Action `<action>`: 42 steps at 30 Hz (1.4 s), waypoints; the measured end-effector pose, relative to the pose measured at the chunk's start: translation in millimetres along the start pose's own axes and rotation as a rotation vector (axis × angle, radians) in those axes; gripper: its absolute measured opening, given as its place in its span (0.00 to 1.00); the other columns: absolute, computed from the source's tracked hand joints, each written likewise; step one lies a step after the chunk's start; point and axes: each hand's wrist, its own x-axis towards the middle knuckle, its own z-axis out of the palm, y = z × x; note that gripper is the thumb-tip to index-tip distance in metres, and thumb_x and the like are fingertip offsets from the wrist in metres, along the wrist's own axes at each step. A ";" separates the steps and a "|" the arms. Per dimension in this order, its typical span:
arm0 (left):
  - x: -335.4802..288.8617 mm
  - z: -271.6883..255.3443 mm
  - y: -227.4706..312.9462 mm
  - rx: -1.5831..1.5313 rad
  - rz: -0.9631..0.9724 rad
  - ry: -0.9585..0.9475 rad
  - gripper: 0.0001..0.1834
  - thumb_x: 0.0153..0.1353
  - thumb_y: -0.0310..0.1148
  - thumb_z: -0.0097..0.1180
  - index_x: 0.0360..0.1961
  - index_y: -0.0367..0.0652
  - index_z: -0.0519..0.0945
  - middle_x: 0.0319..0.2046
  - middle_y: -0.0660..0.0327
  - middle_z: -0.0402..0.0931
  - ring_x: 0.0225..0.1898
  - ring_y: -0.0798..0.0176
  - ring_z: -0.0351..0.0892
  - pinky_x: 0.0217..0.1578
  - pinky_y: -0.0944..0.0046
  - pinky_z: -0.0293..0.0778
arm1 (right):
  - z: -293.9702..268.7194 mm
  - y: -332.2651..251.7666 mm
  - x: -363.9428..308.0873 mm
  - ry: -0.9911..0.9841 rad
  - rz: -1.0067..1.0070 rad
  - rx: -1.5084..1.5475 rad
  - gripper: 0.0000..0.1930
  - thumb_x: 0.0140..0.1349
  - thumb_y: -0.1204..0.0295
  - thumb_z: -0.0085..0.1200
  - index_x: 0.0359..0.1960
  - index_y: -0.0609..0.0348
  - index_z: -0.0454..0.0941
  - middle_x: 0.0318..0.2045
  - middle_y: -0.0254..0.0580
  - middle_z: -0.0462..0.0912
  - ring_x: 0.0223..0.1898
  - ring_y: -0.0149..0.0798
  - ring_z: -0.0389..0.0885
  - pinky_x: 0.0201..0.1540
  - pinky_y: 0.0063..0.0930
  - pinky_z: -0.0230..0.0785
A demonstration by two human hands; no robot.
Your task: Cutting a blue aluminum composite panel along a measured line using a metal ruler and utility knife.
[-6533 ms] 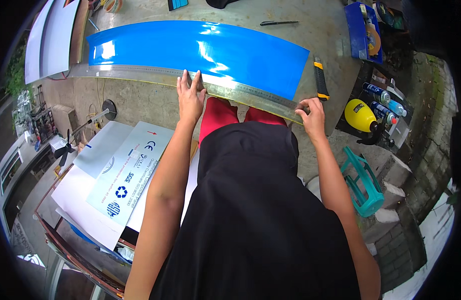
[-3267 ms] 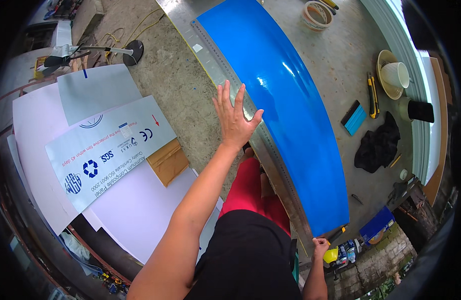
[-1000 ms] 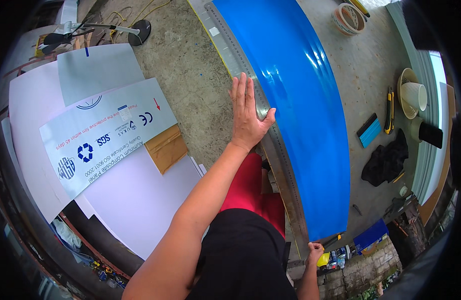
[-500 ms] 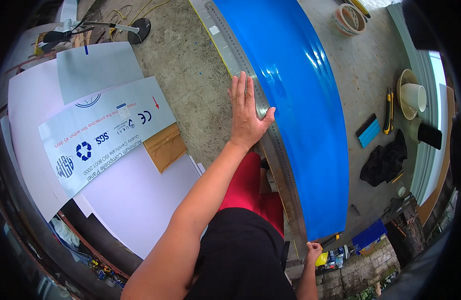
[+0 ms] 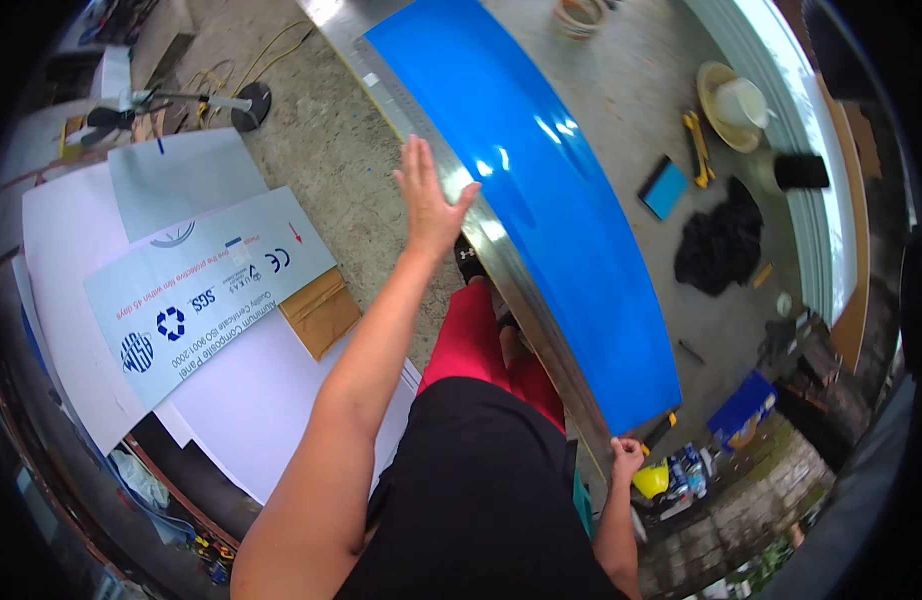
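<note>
A: Where it lies on the concrete floor, blue sheet [image 5: 541, 220] runs far-left to near-right, metal straightedge [image 5: 481, 250] along its left edge.

B: Hands?

A: Left hand [image 5: 429, 200] fingers spread, over the straightedge, contact unclear. Right hand [image 5: 626, 458] curled at the near end, grip unclear.

B: Labels?

A: Pale printed panel [image 5: 206, 295] left, brown card [image 5: 321, 310] beside it.

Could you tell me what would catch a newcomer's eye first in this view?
The long glossy blue sheet stands out first, running slantwise across the concrete floor from the top centre to the lower right, with a long metal straightedge along its near edge. The left hand is spread open by that straightedge, while the right hand sits closed at the sheet's lower end. On the left lie large white panels, one printed in blue.
</note>
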 end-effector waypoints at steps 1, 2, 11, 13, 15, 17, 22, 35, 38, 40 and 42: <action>-4.4 -6.5 5.3 0.005 0.000 0.000 0.60 0.66 0.69 0.58 0.85 0.43 0.46 0.85 0.46 0.39 0.85 0.41 0.36 0.79 0.28 0.34 | 3.5 -0.9 -2.0 0.019 -0.036 -0.023 0.11 0.56 0.74 0.77 0.32 0.60 0.83 0.30 0.29 0.82 0.33 0.26 0.77 0.41 0.25 0.72; -10.7 -15.4 12.2 -0.016 0.035 -0.027 0.60 0.66 0.69 0.58 0.85 0.43 0.46 0.85 0.46 0.39 0.85 0.41 0.36 0.79 0.28 0.34 | 10.1 -5.5 -6.8 0.041 -0.087 0.055 0.12 0.56 0.75 0.77 0.32 0.61 0.81 0.29 0.29 0.80 0.33 0.28 0.76 0.41 0.27 0.73; -157.4 -35.8 88.1 0.197 0.382 -0.337 0.56 0.64 0.54 0.71 0.83 0.43 0.53 0.82 0.41 0.46 0.82 0.33 0.47 0.77 0.29 0.46 | 39.4 -13.7 -25.8 0.138 -0.322 0.131 0.17 0.51 0.74 0.79 0.42 0.59 0.87 0.40 0.40 0.80 0.41 0.38 0.82 0.46 0.33 0.77; -185.5 -26.1 105.0 0.235 0.354 -0.391 0.57 0.63 0.53 0.72 0.83 0.43 0.53 0.82 0.39 0.46 0.81 0.31 0.47 0.77 0.29 0.47 | 33.1 -22.2 -33.9 0.159 -0.333 0.093 0.18 0.50 0.75 0.78 0.43 0.58 0.87 0.41 0.40 0.79 0.41 0.38 0.82 0.46 0.34 0.77; -206.2 -12.3 117.1 0.254 0.359 -0.410 0.58 0.63 0.53 0.72 0.83 0.43 0.52 0.82 0.39 0.45 0.82 0.33 0.46 0.77 0.29 0.48 | 27.3 -25.8 -38.5 0.134 -0.343 0.080 0.18 0.52 0.76 0.77 0.45 0.58 0.87 0.43 0.37 0.78 0.40 0.38 0.79 0.46 0.32 0.75; -222.6 -0.9 123.2 0.246 0.298 -0.442 0.59 0.62 0.53 0.72 0.84 0.42 0.51 0.82 0.38 0.44 0.82 0.34 0.46 0.77 0.31 0.48 | 27.9 -13.1 -35.6 0.160 -0.376 0.111 0.19 0.51 0.76 0.77 0.46 0.56 0.87 0.42 0.37 0.77 0.40 0.39 0.78 0.45 0.34 0.75; -236.4 8.0 120.5 0.306 0.251 -0.541 0.61 0.61 0.55 0.72 0.84 0.41 0.49 0.83 0.38 0.42 0.83 0.36 0.45 0.78 0.33 0.47 | 31.3 -0.3 -33.5 0.192 -0.465 0.130 0.20 0.51 0.75 0.78 0.46 0.57 0.88 0.41 0.39 0.77 0.40 0.40 0.78 0.45 0.35 0.75; -229.1 -1.1 122.1 0.516 0.271 -0.668 0.63 0.59 0.54 0.74 0.85 0.49 0.46 0.85 0.50 0.39 0.84 0.41 0.42 0.78 0.31 0.47 | 35.2 3.4 -33.0 0.236 -0.540 0.148 0.15 0.51 0.74 0.77 0.42 0.59 0.88 0.39 0.42 0.78 0.46 0.48 0.79 0.52 0.41 0.74; -228.4 -2.6 124.6 0.526 0.278 -0.679 0.64 0.59 0.54 0.75 0.86 0.50 0.45 0.86 0.51 0.39 0.84 0.42 0.42 0.78 0.30 0.48 | 36.0 4.8 -32.0 0.244 -0.536 0.155 0.16 0.51 0.73 0.77 0.42 0.59 0.88 0.39 0.42 0.77 0.46 0.48 0.79 0.52 0.41 0.73; -229.1 -3.8 125.6 0.524 0.277 -0.681 0.64 0.58 0.53 0.75 0.86 0.51 0.45 0.86 0.51 0.39 0.84 0.42 0.42 0.78 0.30 0.48 | 35.7 4.7 -32.0 0.243 -0.526 0.157 0.16 0.51 0.73 0.77 0.42 0.58 0.88 0.39 0.42 0.77 0.46 0.47 0.79 0.52 0.41 0.73; -229.1 -4.8 126.1 0.534 0.283 -0.679 0.64 0.58 0.53 0.75 0.86 0.52 0.45 0.85 0.51 0.39 0.84 0.41 0.43 0.77 0.30 0.49 | 36.7 4.1 -31.6 0.242 -0.514 0.158 0.16 0.51 0.73 0.77 0.42 0.58 0.88 0.39 0.42 0.77 0.46 0.47 0.79 0.52 0.41 0.73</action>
